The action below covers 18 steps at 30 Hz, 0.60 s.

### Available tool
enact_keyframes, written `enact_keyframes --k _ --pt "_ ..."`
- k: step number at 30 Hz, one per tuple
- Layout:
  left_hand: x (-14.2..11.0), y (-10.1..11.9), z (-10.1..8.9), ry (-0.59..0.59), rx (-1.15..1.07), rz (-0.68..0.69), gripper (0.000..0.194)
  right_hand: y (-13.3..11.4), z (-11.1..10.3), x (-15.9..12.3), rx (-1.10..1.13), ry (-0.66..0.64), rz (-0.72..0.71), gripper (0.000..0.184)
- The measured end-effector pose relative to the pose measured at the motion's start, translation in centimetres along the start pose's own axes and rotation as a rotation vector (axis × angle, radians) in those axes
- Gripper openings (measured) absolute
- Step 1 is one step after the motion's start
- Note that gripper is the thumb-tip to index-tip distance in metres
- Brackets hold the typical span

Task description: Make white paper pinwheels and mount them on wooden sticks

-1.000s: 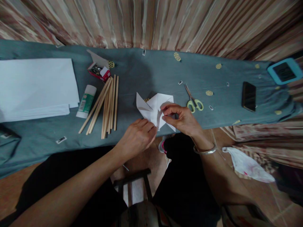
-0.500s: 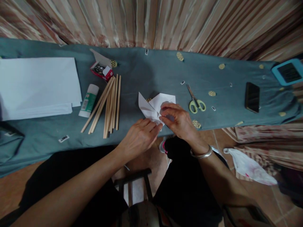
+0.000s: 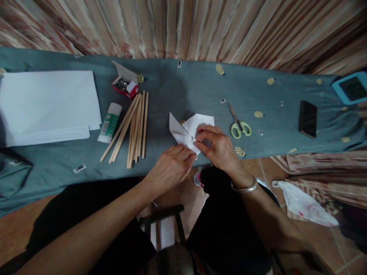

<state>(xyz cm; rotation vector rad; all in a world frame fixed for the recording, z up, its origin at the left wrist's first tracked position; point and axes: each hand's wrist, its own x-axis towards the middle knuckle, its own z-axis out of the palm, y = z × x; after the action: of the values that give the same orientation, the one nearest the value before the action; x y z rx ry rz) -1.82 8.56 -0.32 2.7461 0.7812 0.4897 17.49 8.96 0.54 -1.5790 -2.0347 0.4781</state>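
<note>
A white piece of paper (image 3: pixel 198 123), cut and folded into pointed flaps, lies at the table's front edge between both hands. My left hand (image 3: pixel 174 163) is closed on its lower left part, fingertips pressed on the paper. With thumb and forefinger together, my right hand (image 3: pixel 215 146) pinches a flap of the paper near its middle. The fingers partly hide the lower half of the sheet, and whether anything small sits in the right pinch cannot be seen. Green-handled scissors (image 3: pixel 240 129) lie just right of my right hand.
Left of the paper lie several wooden sticks (image 3: pixel 137 130), a glue stick (image 3: pixel 110 123) and an open red box of metal pins or clips (image 3: pixel 125 87). A stack of white paper (image 3: pixel 51 107) covers the far left. A phone (image 3: pixel 307 119) and a blue-framed device (image 3: pixel 351 88) are at the right.
My left hand has shifted slightly on the paper, its fingertips a little lower. My right hand keeps its pinch. The whole view has drifted slightly.
</note>
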Motion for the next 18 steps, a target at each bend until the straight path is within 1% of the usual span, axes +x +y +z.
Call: enact_keyframes --k 5,13,18 --pt "0.07 0.06 -0.03 -0.006 0.003 -0.006 0.013 -0.04 -0.02 -0.05 0.007 -0.005 0.013 0.005" --pt "0.03 0.05 0.00 0.028 0.010 0.005 0.012 -0.15 -0.01 -0.18 0.007 -0.001 0.037 0.006" --pt "-0.02 0.09 -0.04 0.013 0.022 -0.001 0.013 -0.13 0.05 -0.24 0.001 0.011 0.036 0.006"
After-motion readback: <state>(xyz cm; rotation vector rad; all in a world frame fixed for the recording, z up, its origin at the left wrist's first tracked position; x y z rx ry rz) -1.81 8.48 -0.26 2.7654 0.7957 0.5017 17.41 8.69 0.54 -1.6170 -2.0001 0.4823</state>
